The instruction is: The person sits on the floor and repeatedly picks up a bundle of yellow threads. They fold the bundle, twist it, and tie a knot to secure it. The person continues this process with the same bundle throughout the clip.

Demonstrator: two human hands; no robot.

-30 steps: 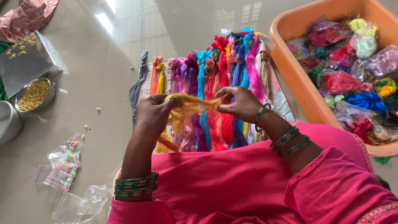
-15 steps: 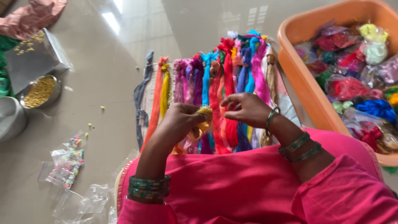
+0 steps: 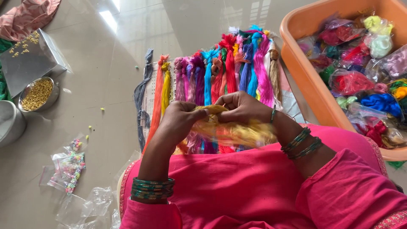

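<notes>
My left hand and my right hand both grip a bundle of yellow-gold thread just above my pink-clad lap. The bundle hangs blurred from my fingers toward the right wrist. Behind the hands, a row of coloured thread skeins lies side by side on the floor: grey, orange, yellow, purple, blue, red, pink and brown. Green bangles ring both wrists.
An orange plastic tub full of bagged coloured threads stands at the right. At the left are a steel bowl of golden beads, a metal box lid, a steel pot and small bags of beads.
The yellow thread was stretched between my hands, then bunched up. Now my hands sit closer together with the bundle trailing toward my right wrist. The view has shifted slightly.
</notes>
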